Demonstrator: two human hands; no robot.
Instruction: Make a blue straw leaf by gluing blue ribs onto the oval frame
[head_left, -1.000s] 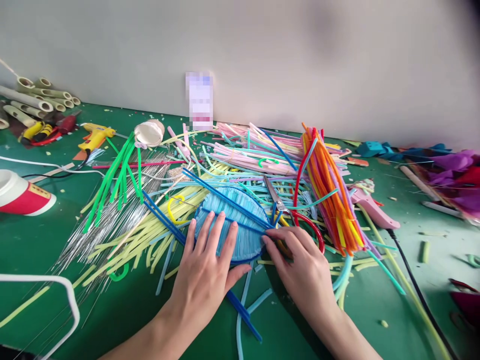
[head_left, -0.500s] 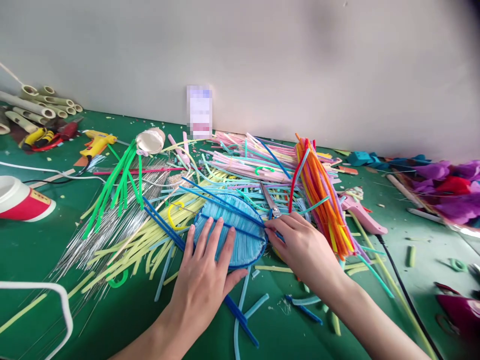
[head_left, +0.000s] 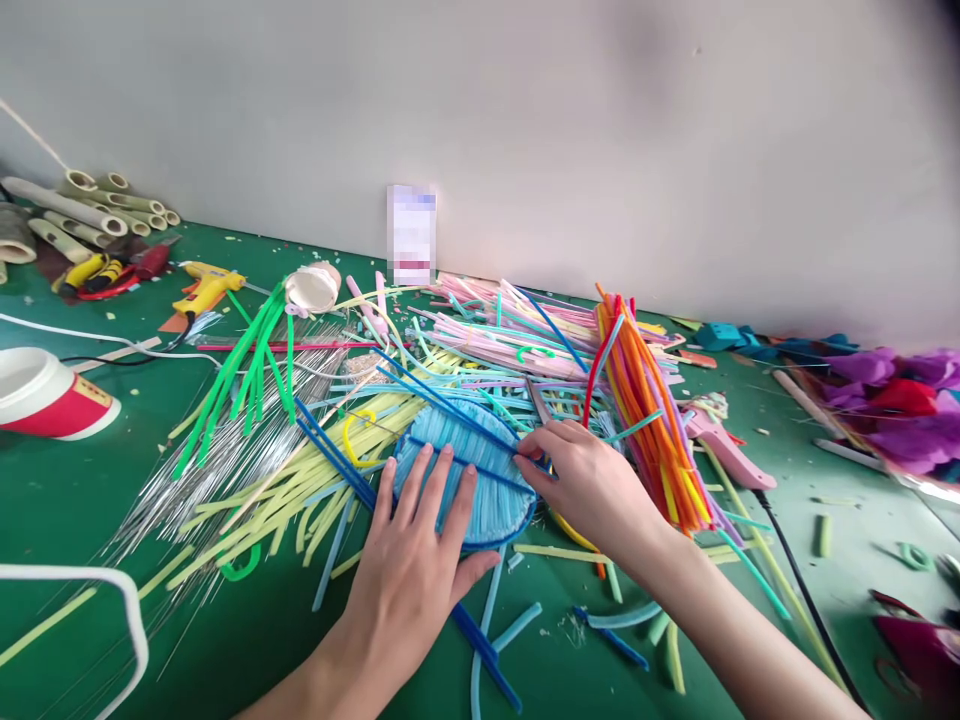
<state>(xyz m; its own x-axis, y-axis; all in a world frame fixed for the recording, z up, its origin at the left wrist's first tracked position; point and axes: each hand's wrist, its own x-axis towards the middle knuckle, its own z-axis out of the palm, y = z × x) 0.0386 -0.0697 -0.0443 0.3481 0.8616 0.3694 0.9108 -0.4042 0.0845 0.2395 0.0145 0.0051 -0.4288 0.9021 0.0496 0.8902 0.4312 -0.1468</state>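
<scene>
A light blue oval pad (head_left: 501, 505) made of pipe cleaners, with a dark blue rim, lies in front of me. My left hand (head_left: 412, 545) rests on it with fingers spread, over its lower left part. Dark blue pipe cleaners (head_left: 411, 376) run slantwise across the upper part of the pad, their far ends sticking out past it. At the pad's right edge, my right hand (head_left: 592, 480) pinches one dark blue pipe cleaner between thumb and index finger. Further dark blue strips (head_left: 480, 640) pass beneath my left hand, their middles hidden.
Yellow pipe cleaners (head_left: 300, 490) and silver wires (head_left: 202, 450) spread leftward. An orange bundle (head_left: 649, 420) and a pink glue gun (head_left: 731, 450) lie right. Partly hidden scissors (head_left: 538, 402) are behind my right hand. A paper cup (head_left: 56, 395) and yellow glue gun (head_left: 206, 285) sit left.
My right hand has shifted slightly left along the pad's edge, still pinching the dark blue pipe cleaner. My left hand stays on the pad. The whole view has shifted a little.
</scene>
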